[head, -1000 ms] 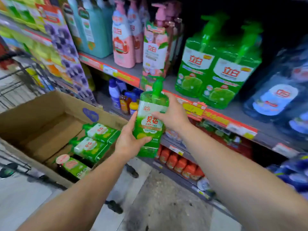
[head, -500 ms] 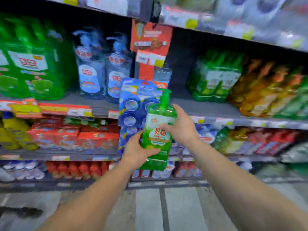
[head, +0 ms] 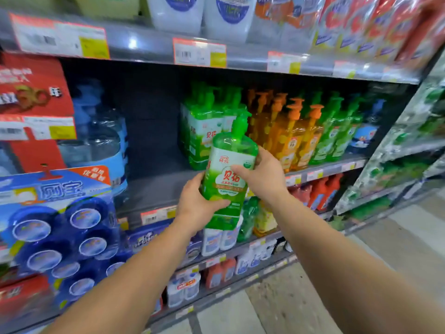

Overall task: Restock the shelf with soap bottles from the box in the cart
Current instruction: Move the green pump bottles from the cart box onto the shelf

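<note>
I hold a green pump soap bottle (head: 227,165) upright in front of the middle shelf (head: 159,189). My left hand (head: 197,203) grips its lower left side and my right hand (head: 262,174) grips its right side, thumb across the label. Just behind it on the shelf stand matching green soap bottles (head: 202,126). Left of them the shelf has a dark bare gap. The cart and box are out of view.
Orange pump bottles (head: 289,131) and more green ones (head: 337,131) fill the shelf to the right. Large blue water-like jugs (head: 101,141) stand left of the gap. A hanging blue blister pack strip (head: 60,232) covers the lower left. Lower shelves hold small bottles.
My view has swung right along the aisle, away from the cart and box, and closer to the shelf. Both hands have kept hold of the green bottle and raised it toward the shelf.
</note>
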A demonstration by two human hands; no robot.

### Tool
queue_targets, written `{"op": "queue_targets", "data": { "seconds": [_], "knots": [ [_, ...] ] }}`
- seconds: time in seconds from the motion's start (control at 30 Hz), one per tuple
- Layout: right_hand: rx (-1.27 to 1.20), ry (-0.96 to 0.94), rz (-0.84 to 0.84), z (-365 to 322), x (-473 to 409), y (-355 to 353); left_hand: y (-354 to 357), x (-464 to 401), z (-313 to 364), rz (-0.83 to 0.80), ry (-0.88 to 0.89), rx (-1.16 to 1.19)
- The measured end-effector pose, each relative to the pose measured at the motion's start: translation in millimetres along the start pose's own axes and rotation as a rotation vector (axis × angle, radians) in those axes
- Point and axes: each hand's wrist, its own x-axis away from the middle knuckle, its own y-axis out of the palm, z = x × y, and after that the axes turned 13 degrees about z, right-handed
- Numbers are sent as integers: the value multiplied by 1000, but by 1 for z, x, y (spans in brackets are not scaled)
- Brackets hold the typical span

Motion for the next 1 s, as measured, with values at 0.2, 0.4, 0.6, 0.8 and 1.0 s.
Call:
{"op": "queue_targets", "data": {
  "seconds": [0.2,0.4,0.6,0.8,1.0],
  "knots": [
    [-69,19,38,12,-72,16,52,-74,4,-2,41,60],
    [-101,-33,45,38,-109,30,90,-106,-9,48,58,38],
    [-143,-60,-32,74,-140,46,127,-121,-22,139,18,-3],
    [-95,-173,-108,98,-177,43,151,-142,-20,128,9,-130],
    [-103,-295,-166,114,-201,43,158,-135,-33,179,-17,-355]
  ]
}}
